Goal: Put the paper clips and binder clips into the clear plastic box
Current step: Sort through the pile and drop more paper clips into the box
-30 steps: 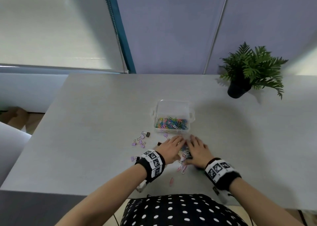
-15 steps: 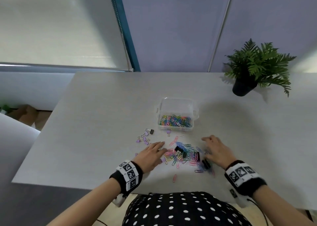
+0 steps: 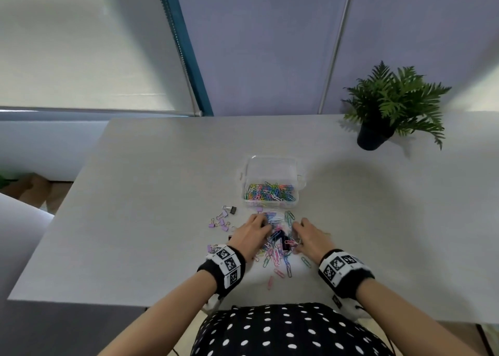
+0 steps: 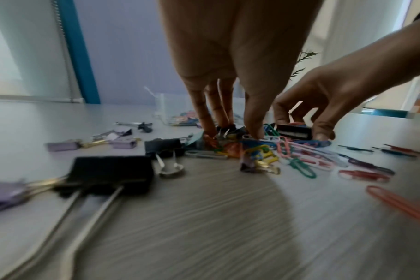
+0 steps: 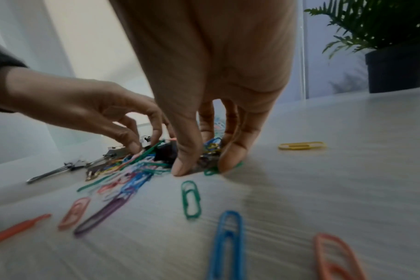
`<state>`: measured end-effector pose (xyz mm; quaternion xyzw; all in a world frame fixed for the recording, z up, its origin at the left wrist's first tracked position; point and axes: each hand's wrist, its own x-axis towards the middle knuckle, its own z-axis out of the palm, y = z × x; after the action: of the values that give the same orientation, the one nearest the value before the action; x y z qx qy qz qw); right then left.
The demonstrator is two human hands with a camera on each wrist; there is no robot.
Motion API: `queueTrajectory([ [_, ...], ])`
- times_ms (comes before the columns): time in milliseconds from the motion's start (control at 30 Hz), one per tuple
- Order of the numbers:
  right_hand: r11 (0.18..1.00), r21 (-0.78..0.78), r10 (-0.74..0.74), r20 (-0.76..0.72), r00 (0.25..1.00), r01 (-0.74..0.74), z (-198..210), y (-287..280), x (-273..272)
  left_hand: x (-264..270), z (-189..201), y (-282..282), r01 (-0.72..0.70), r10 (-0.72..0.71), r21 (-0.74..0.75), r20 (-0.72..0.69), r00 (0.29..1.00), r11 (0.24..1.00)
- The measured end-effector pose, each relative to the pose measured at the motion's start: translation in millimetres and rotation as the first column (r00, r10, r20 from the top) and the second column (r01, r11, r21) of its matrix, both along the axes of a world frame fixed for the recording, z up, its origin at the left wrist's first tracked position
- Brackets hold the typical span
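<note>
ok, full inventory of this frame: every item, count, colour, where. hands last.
clear plastic box: one, transparent, open, mid-table beyond the hands, with a layer of multicoloured paper clips inside.
loose paper clips: many, mixed colours, heaped between the hands, with strays toward the near edge.
black binder clips: several, in and left of the heap; exact count unclear.
purple binder clips: a small cluster, left of the heap.
potted plant: one, green in a dark pot, far right of the table.
table: one, light grey.
left hand: fingers curled down, fingertips in the heap's left side.
right hand: fingers curled down, fingertips in the heap's right side.
</note>
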<state>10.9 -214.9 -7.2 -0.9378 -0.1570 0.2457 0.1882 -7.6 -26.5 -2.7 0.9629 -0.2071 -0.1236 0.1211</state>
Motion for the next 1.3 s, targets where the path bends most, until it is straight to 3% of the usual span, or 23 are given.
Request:
queueTrajectory([
  [167,0.994,0.09,-0.054,-0.003,0.999,0.054,-3,-15,11,-3,-2,24,-0.072,0.07,-0.032,-0.054,0.996,0.997],
  [300,0.944,0.245,-0.205,-0.086,0.975,0.22,-1,-24,19,-6,-3,25,-0.078,0.081,-0.103,0.028,0.996,0.992],
  [367,0.906,0.318,-0.235,-0.174,0.956,0.281,1,-26,20,-8,-2,19,0.004,0.014,-0.155,0.113,0.994,0.988],
  [467,0.844,0.405,-0.254,-0.277,0.927,0.352,4,-24,21,-10,-4,8,0.224,-0.201,-0.206,0.124,0.972,0.953],
  [600,0.76,0.495,-0.236,-0.392,0.889,0.42,9,-18,23,-13,-12,9,0.464,-0.454,-0.093,0.113,0.884,0.881],
  [800,0.733,0.507,-0.225,-0.447,0.866,0.452,11,-10,21,-20,-24,5,0.458,-0.46,0.051,0.165,0.873,0.888],
  [900,0.76,0.472,-0.266,-0.401,0.876,0.447,13,-6,21,-19,-21,2,0.455,-0.449,0.012,0.189,0.873,0.89],
  [1000,0.803,0.45,-0.258,-0.329,0.908,0.391,20,-5,20,-14,-7,3,0.299,-0.278,-0.231,0.122,0.953,0.926],
  [1067,0.807,0.456,-0.254,-0.304,0.918,0.374,22,-5,21,-8,6,8,0.037,-0.085,-0.411,-0.1,0.991,0.911],
  [1167,0.765,0.505,-0.243,-0.35,0.905,0.401,22,-7,26,5,20,20,-0.365,0.131,-0.519,-0.432,0.892,0.773],
  [1300,0.654,0.589,-0.22,-0.453,0.864,0.476,30,0,38,30,31,38,-0.581,0.18,-0.598,-0.595,0.783,0.552],
])
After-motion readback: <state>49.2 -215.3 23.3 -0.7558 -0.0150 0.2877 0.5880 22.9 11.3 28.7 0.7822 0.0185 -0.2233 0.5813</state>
